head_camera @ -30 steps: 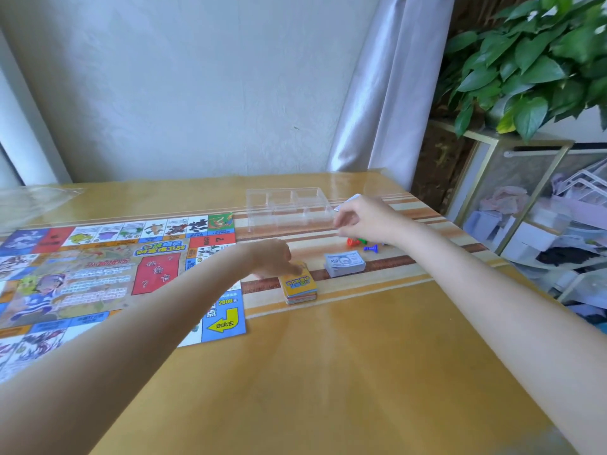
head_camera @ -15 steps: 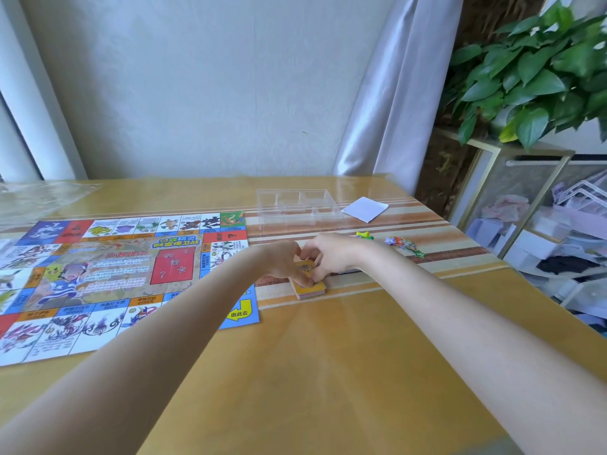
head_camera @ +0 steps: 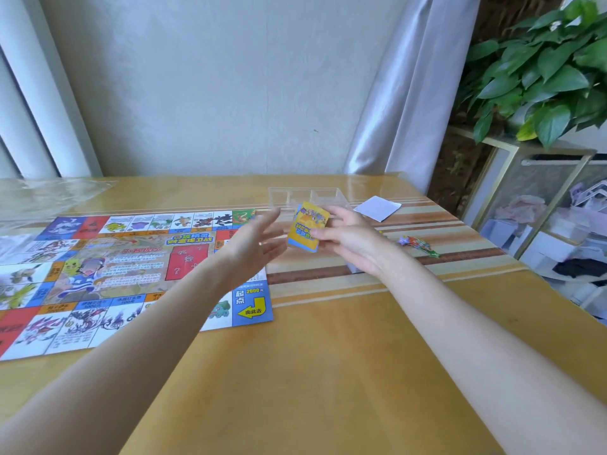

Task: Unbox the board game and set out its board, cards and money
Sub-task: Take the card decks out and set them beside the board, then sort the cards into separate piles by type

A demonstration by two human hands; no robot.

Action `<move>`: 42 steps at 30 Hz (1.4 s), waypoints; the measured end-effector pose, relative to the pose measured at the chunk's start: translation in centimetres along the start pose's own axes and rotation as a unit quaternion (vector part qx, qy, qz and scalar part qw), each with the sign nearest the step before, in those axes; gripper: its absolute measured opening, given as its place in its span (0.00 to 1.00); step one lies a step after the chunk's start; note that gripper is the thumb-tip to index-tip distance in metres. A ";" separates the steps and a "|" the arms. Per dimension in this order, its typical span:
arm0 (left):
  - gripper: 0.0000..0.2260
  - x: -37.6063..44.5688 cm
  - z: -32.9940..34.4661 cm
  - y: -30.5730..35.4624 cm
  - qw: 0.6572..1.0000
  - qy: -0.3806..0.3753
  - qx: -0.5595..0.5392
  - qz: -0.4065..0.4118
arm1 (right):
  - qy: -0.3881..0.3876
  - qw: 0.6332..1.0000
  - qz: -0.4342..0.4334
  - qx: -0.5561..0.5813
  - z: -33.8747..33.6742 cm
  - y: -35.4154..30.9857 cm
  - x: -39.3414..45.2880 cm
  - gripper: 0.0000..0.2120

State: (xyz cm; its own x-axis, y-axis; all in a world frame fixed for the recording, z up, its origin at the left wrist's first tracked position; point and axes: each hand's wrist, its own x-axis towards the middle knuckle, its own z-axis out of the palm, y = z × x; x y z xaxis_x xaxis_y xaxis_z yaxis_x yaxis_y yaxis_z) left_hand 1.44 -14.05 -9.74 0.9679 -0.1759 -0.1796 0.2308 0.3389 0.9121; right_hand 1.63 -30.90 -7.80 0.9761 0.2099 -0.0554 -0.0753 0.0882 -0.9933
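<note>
So the right hand [head_camera: 348,238] has the yellow card deck [head_camera: 308,226] lifted off the table [head_camera: 328,372] — its grip is a pinch, thumb across the face near the bottom right corner and fingers behind. The deck stands nearly upright, long axis running roughly 12 to 6 with the top tipped a bit toward 1 o'clock, face toward the camera.

The bit that matters for what comes next: the left hand [head_camera: 254,244] sits at about 9 o'clock from the deck, just beside it but not touching, palm turned toward the cards with fingers spread and relaxed. It looks ready to take the deck or square it up, and it's the free hand nearest the deck's left long edge, so I'd guess that edge gets caught first.

Both forearms reach forward and angle inward, meeting above the striped runner. The game board [head_camera: 131,267] is already flat on the table at 9 o'clock from the hands. Behind the deck at 12 o'clock is a clear plastic tray [head_camera: 289,195], and a white paper square [head_camera: 377,208] lies at about 2 o'clock. The money isn't clearly visible — probably hidden behind the right hand.
</note>
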 end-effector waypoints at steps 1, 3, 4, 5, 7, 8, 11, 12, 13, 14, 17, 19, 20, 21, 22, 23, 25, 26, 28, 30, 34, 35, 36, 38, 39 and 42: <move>0.19 0.0 -0.5 -0.1 0.998 -0.010 -0.047 -0.036 | 0.000 1.000 -0.003 0.015 0.9 0.5 0.3 0.24; 0.25 -0.3 -1.4 -0.5 0.993 -0.045 -0.084 -0.076 | -0.009 1.000 -0.001 0.019 2.9 1.8 1.0 0.23; 0.24 -0.4 -1.8 -0.6 0.990 -0.054 -0.102 -0.080 | -0.008 1.000 -0.006 -0.003 3.8 2.6 1.4 0.22; 0.22 -0.7 -2.2 -0.7 0.988 -0.061 -0.123 -0.076 | 0.002 0.999 -0.019 -0.050 4.5 3.1 1.7 0.21; 0.14 -0.8 -3.3 -0.9 0.981 -0.073 -0.168 -0.059 | 0.035 0.983 -0.053 -0.174 5.3 4.0 2.5 0.22; 0.12 -0.8 -3.7 -1.0 0.979 -0.076 -0.183 -0.047 | 0.047 0.977 -0.066 -0.198 5.6 4.4 2.9 0.23; 0.09 -0.1 -4.5 -1.4 0.983 -0.056 -0.174 0.017 | 0.083 0.982 -0.109 -0.130 6.7 5.8 3.4 0.18; 0.09 0.1 -4.6 -1.4 0.985 -0.049 -0.163 0.039 | 0.098 0.984 -0.118 -0.091 7.1 6.2 3.5 0.15; 0.09 0.3 -4.6 -1.4 0.986 -0.046 -0.150 0.057 | 0.104 0.984 -0.127 -0.065 7.4 6.5 3.5 0.12; 0.08 0.4 -4.5 -1.3 0.987 -0.043 -0.137 0.072 | 0.108 0.983 -0.135 -0.055 7.6 6.7 3.6 0.09; 0.08 0.8 -4.6 -1.5 0.989 -0.024 -0.117 0.088 | 0.127 0.980 -0.136 -0.063 7.5 7.0 3.9 0.07; 0.08 0.8 -4.6 -1.6 0.989 -0.030 -0.127 0.072 | 0.140 0.979 -0.131 -0.065 7.1 7.1 4.2 0.07; 0.09 0.8 -4.6 -1.6 0.988 -0.036 -0.139 0.060 | 0.151 0.978 -0.131 -0.068 7.0 7.2 4.3 0.07; 0.10 0.8 -4.5 -1.6 0.986 -0.040 -0.156 0.048 | 0.160 0.976 -0.132 -0.065 6.9 7.2 4.3 0.06; 0.10 0.7 -4.5 -1.5 0.983 -0.038 -0.174 0.037 | 0.171 0.975 -0.133 -0.057 6.8 7.2 4.3 0.05; 0.11 0.7 -4.4 -1.5 0.982 -0.032 -0.184 0.029 | 0.185 0.973 -0.134 -0.041 6.6 7.0 4.3 0.04; 0.11 0.8 -4.3 -1.7 0.985 -0.011 -0.166 0.035 | 0.229 0.964 -0.136 -0.007 5.9 6.6 4.3 0.05; 0.11 0.8 -4.3 -1.8 0.987 0.001 -0.153 0.044 | 0.251 0.959 -0.132 -0.002 5.3 6.4 4.3 0.06; 0.09 0.8 -4.4 -1.9 0.987 0.028 -0.145 0.067 | 0.266 0.953 -0.120 -0.075 4.0 6.5 4.3 0.06; 0.06 0.8 -4.6 -2.0 0.984 0.048 -0.145 0.088 | 0.232 0.939 -0.103 -0.234 3.5 6.7 4.1 0.11; 0.05 0.8 -4.5 -2.1 0.984 0.064 -0.132 0.102 | 0.214 0.875 -0.121 -0.416 4.1 6.9 4.0 0.16; 0.05 0.7 -4.4 -2.2 0.984 0.063 -0.129 0.104 | 0.220 0.857 -0.120 -0.450 4.4 7.0 4.0 0.16; 0.05 0.7 -4.4 -2.3 0.984 0.061 -0.127 0.106 | 0.227 0.839 -0.115 -0.481 4.5 7.1 4.0 0.16; 0.05 0.6 -4.3 -2.4 0.985 0.057 -0.125 0.106 | 0.236 0.806 -0.111 -0.531 4.7 7.2 3.7 0.13; 0.05 0.6 -4.2 -2.4 0.985 0.057 -0.125 0.104 | 0.242 0.794 -0.126 -0.543 4.7 7.2 3.6 0.11; 0.05 0.7 -4.1 -2.5 0.987 0.066 -0.119 0.090 | 0.250 0.832 -0.203 -0.451 4.8 6.5 3.5 0.07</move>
State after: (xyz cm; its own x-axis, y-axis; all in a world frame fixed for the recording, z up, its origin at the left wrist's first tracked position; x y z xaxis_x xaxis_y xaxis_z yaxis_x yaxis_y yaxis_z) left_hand 1.92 -11.23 -13.68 0.9962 0.0224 -0.0838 0.0566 0.5644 0.8235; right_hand 3.60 -24.87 -13.96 0.8632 -0.1110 0.4926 0.2449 -0.7611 -0.6006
